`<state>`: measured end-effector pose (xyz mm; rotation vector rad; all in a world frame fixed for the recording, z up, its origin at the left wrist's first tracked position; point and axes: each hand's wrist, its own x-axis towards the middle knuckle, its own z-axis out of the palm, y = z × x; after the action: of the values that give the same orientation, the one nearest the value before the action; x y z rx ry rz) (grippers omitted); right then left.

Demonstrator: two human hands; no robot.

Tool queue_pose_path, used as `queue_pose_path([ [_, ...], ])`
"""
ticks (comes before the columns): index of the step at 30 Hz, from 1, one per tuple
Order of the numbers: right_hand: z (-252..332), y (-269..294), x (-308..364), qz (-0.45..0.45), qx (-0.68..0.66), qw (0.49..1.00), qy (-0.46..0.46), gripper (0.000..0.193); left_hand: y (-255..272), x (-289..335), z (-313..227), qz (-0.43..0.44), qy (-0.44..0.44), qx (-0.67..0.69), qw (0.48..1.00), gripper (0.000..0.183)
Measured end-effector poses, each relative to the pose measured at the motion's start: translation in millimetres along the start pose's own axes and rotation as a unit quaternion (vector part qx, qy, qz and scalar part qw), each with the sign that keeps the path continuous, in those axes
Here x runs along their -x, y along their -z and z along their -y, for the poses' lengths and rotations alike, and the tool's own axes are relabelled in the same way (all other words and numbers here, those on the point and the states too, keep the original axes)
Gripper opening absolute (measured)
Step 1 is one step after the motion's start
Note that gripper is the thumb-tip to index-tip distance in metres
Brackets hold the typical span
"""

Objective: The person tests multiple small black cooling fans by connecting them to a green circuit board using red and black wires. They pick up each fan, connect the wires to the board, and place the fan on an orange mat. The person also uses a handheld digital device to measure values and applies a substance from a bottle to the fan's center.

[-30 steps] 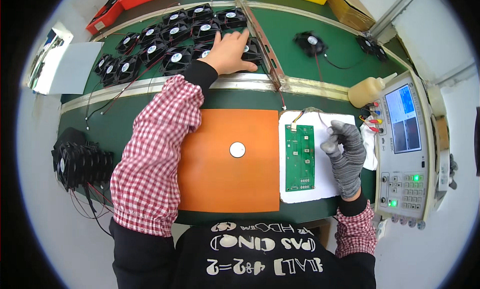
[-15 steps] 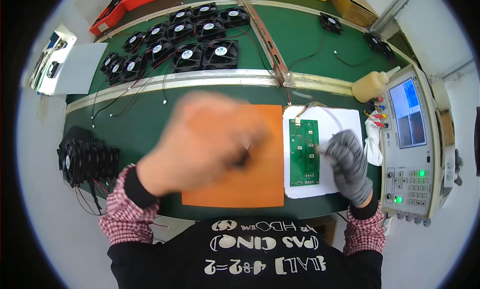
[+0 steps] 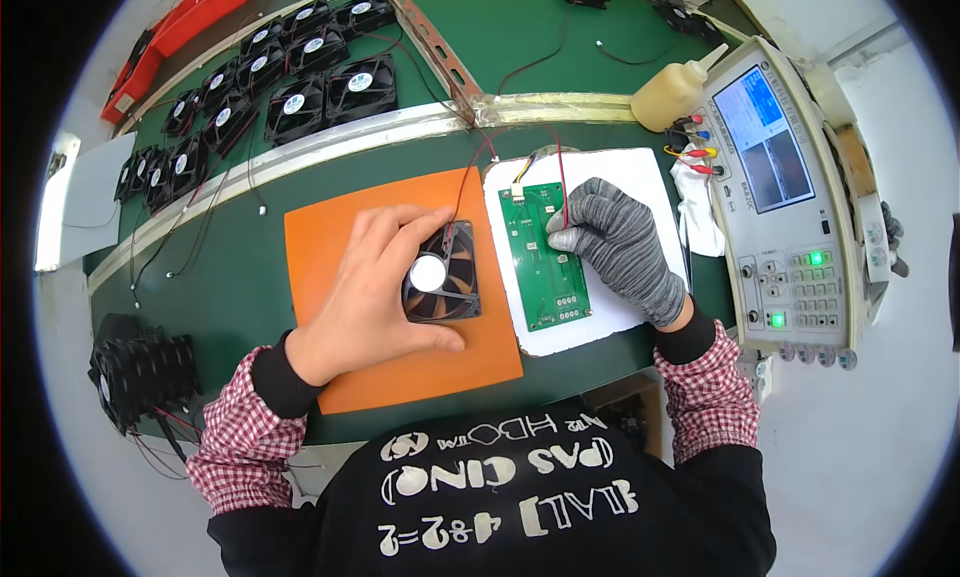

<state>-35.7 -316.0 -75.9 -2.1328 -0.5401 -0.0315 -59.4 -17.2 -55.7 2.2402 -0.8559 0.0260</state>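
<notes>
The black fan [image 3: 436,275] is framed by the bare left hand [image 3: 368,282], its fingers spread around the fan's left and upper edges and its thumb laid along the lower edge; how firmly the fan is gripped cannot be told. The fan is set flat on an orange mat [image 3: 470,359], which is overlapped by that palm. A thin red wire [image 3: 562,167] is pinched between the thumb and fingertips of the gloved right hand [image 3: 618,245], and is arched beyond both sets of fingers. Beneath and just left of the gloved fingertips, a green circuit board [image 3: 545,267] is laid on a white pad [image 3: 612,315], with a white plug [image 3: 517,191] seated at its far end. Well to the left of the bare fingers, more fans are stacked in a black pile [image 3: 145,372]. Right of the gloved fingers, a white cloth [image 3: 700,212] is placed beside a tester [image 3: 790,252] with a lit screen, and past them a yellowish bottle [image 3: 665,95] is stood. Farther beyond the bare fingers, rows of fans [image 3: 294,104] are spread over a green table [image 3: 500,27] divided by a rusty metal bar [image 3: 435,52].
</notes>
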Motion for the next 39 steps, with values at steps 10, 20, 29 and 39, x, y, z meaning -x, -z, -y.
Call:
queue_pose_path([
  [10, 0.4, -2.5, 1.7, -0.014, 0.033, 0.998, 0.055, 0.017, 30.6, 17.5, -5.4, -0.172, -0.279, -0.351, 0.877, 0.054],
  [20, -3.0, -1.7, -0.6, -0.020, 0.085, 0.990, 0.109, 0.018, 67.7, -42.9, -39.1, -0.189, -0.221, -0.145, 0.946, 0.060],
  [29, 5.9, 8.8, 2.6, -0.133, -0.030, 0.991, 0.007, 0.017, 55.9, -136.7, 123.5, -0.018, 0.133, -0.316, 0.939, 0.094],
  [39, 66.3, -14.3, 4.4, 0.211, -0.020, 0.954, 0.210, 0.057, 26.0, -22.1, -49.2, 0.249, -0.347, 0.034, 0.904, 0.038],
])
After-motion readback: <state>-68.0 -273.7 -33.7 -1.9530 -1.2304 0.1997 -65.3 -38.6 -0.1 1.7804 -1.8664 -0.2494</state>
